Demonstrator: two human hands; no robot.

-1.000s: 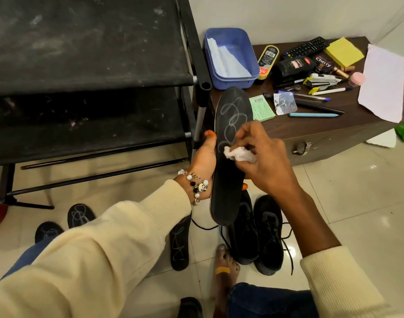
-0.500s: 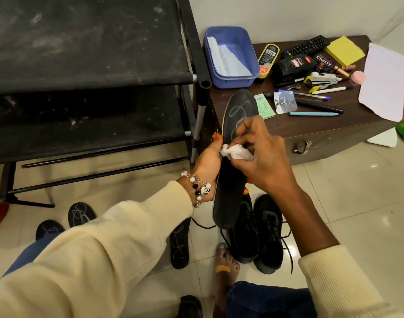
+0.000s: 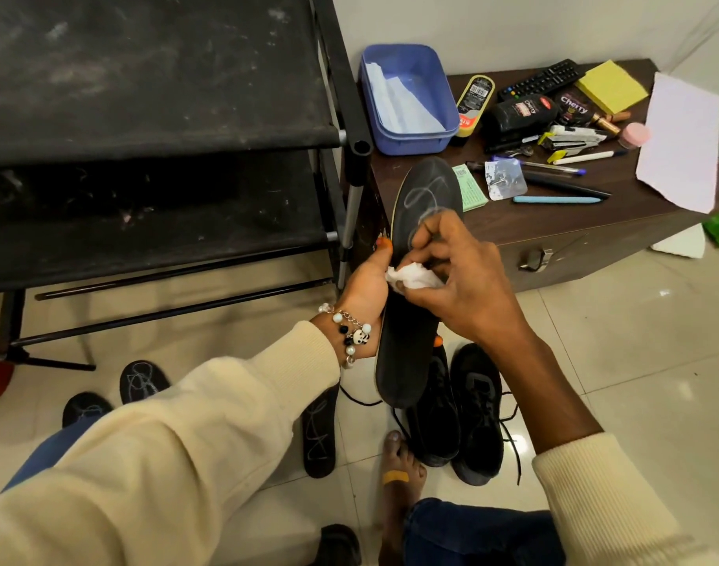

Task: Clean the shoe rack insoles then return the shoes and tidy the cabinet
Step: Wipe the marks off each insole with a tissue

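I hold a long black insole point(image 3: 415, 345) with white scribbles upright in front of me. My left hand point(image 3: 364, 290) grips its left edge near the middle, thumb on the front. My right hand point(image 3: 460, 279) pinches a crumpled white tissue point(image 3: 411, 275) against the insole's face. A pair of black laced shoes point(image 3: 460, 410) stands on the floor just below. Three more scribbled insoles point(image 3: 319, 435) point(image 3: 139, 379) point(image 3: 84, 408) lie on the tiles at the left. The black shoe rack point(image 3: 153, 128) fills the upper left.
A low brown cabinet point(image 3: 554, 239) at right carries a blue tub point(image 3: 407, 96) with paper, polish bottles, a remote, pens, yellow sticky notes and a white sheet point(image 3: 680, 145). My bare foot point(image 3: 398, 471) rests by the shoes. Another dark shoe point(image 3: 337, 545) shows at the bottom edge.
The insole tilted slightly so its top leans right. My right hand with the tissue slid a little down and left along its face. My left hand kept its grip.
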